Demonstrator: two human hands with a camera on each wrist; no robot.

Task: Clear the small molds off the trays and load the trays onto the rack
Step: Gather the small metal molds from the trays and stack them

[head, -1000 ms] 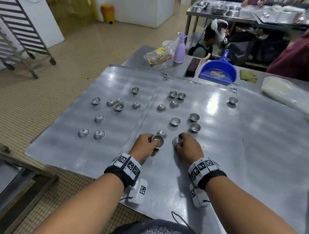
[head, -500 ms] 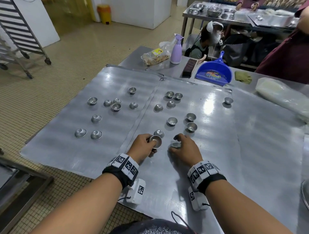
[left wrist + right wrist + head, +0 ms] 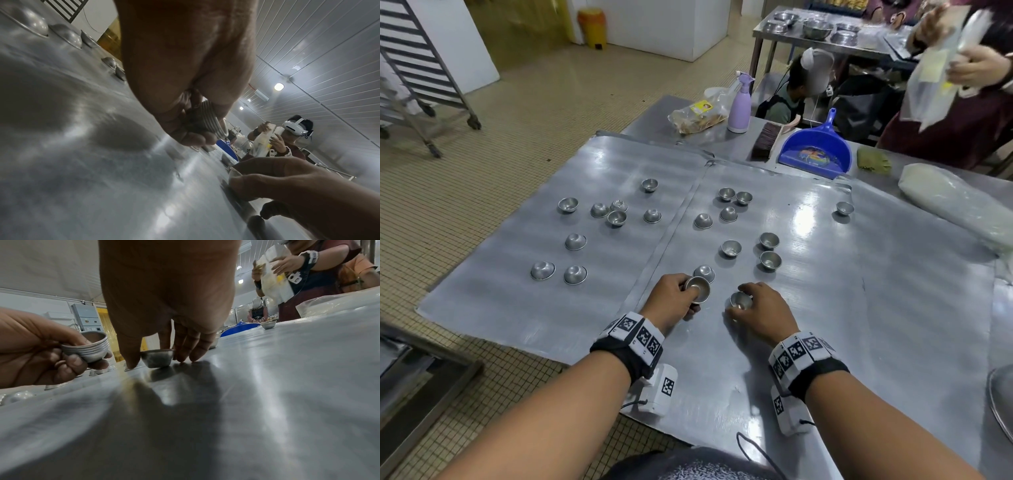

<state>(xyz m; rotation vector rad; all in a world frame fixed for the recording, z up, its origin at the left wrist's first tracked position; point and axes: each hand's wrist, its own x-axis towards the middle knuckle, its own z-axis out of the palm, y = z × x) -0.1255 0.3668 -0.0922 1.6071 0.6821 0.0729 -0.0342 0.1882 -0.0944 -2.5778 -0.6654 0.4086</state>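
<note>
Two flat metal trays, the left tray (image 3: 500,274) and the right tray (image 3: 876,325), lie side by side on a steel table. Several small round metal molds (image 3: 731,247) are scattered over both, some upright and some upside down. My left hand (image 3: 690,296) grips a stack of nested molds (image 3: 698,289), lifted just above the right tray; the stack (image 3: 88,350) shows its ribbed rims in the right wrist view. My right hand (image 3: 739,303) pinches a single upright mold (image 3: 742,298) between thumb and fingers. That mold (image 3: 157,358) still stands on the tray.
A wheeled rack (image 3: 417,68) stands on the tiled floor at the far left. Behind the trays are a blue dustpan (image 3: 815,150), a brush (image 3: 765,140), a lilac spray bottle (image 3: 739,106) and a food bag (image 3: 697,118). A person (image 3: 962,85) handles a plastic bag at the back right.
My right hand's fingers have opened off the single mold and now pinch its sides as it stands upright. The left hand with its stack has hardly moved. The person at the back right has come into view.
</note>
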